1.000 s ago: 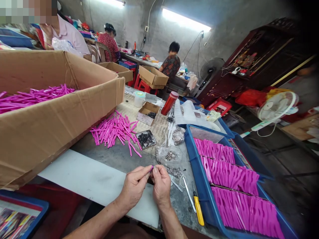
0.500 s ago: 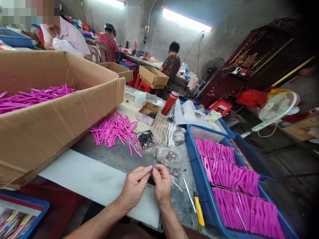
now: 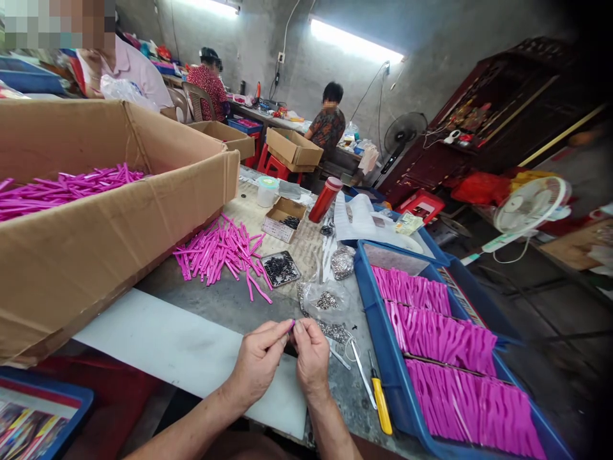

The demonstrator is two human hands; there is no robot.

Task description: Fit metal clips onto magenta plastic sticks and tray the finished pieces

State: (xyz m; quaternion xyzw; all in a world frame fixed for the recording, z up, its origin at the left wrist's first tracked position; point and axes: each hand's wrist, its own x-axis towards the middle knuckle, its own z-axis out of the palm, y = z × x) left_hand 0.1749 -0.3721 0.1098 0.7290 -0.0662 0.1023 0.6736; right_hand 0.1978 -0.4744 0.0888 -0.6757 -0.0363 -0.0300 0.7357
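Note:
My left hand (image 3: 256, 362) and my right hand (image 3: 311, 354) meet over the near edge of the table, fingers pinched together on a small pink plastic piece (image 3: 292, 324) whose tip shows between them. What else the right fingers press is too small to make out. A loose pile of pink sticks (image 3: 221, 250) lies farther out on the table. Beside it sits a small dark tray of tiny black parts (image 3: 281, 268). Clear bags of small metal parts (image 3: 327, 300) lie just beyond my right hand.
A big cardboard box (image 3: 96, 236) with pink sticks fills the left. A blue tray (image 3: 387, 370) at right holds rows of pink pieces. A yellow-handled screwdriver (image 3: 382, 402), a red bottle (image 3: 325, 198) and a small carton (image 3: 283, 218) lie about. Other people sit at far tables.

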